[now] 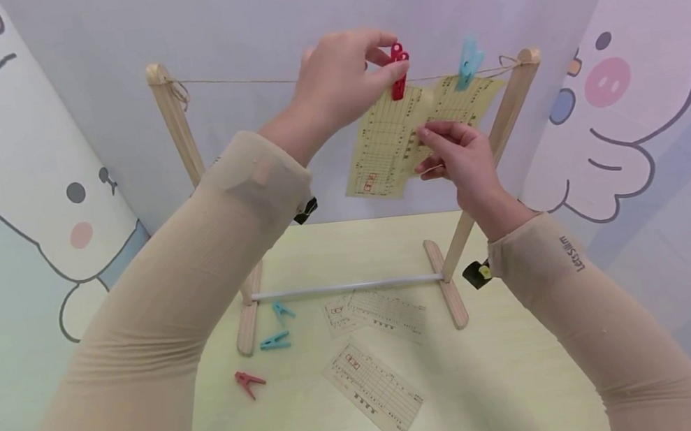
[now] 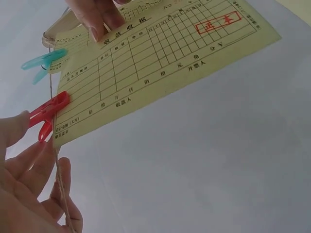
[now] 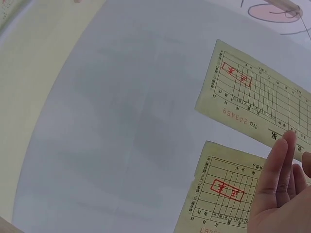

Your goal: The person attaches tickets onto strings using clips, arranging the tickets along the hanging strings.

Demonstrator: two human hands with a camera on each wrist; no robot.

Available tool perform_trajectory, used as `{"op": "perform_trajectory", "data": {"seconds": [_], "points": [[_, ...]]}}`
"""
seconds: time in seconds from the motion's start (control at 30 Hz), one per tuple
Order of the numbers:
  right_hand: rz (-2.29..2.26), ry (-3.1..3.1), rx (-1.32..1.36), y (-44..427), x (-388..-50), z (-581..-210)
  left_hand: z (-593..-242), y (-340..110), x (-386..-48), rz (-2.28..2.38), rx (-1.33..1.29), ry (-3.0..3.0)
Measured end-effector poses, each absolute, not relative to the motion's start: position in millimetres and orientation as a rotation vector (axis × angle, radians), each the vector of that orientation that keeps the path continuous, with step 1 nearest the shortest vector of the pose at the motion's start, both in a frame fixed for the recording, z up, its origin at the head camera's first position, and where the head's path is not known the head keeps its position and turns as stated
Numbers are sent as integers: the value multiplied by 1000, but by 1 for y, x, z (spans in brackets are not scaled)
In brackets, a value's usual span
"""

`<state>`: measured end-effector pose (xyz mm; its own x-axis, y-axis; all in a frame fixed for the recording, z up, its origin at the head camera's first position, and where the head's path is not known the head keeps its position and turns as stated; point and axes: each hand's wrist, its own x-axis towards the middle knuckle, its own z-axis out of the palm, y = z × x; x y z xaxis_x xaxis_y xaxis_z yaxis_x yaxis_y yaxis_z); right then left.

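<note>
With thumb and fingers, my left hand [image 1: 340, 79] pinches the red clothespin [image 1: 397, 80] on the twine. Its jaws stand over the top edge of a yellow printed receipt [image 2: 160, 63], which hangs down from there. My right hand [image 1: 462, 157] is at that receipt's right edge. In the right wrist view its fingers [image 3: 277, 165] are fairly straight, the tips touching or very near the paper, and the thumb is apart from them. Just to the right, a light blue clothespin [image 1: 469, 65] holds a second receipt [image 3: 218, 189], partly behind the right hand in the head view.
The twine [image 1: 230, 80] runs between two wooden posts [image 1: 513, 99], with a white bar [image 1: 347, 287] joining their feet. On the table lie a loose receipt [image 1: 373, 388], overlapping receipts [image 1: 390, 309], two blue clothespins [image 1: 275, 341] and a red one [image 1: 249, 382].
</note>
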<state>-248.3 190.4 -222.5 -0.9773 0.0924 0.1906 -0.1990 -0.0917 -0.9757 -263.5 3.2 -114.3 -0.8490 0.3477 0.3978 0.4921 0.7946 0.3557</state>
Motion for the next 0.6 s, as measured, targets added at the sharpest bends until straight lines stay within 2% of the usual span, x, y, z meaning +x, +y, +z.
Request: {"op": "perform_trajectory", "data": {"seconds": [0.6], "points": [[2209,-1870,141,204,-243,-217,-113,-7,-258,-634,-613,-2643]]}}
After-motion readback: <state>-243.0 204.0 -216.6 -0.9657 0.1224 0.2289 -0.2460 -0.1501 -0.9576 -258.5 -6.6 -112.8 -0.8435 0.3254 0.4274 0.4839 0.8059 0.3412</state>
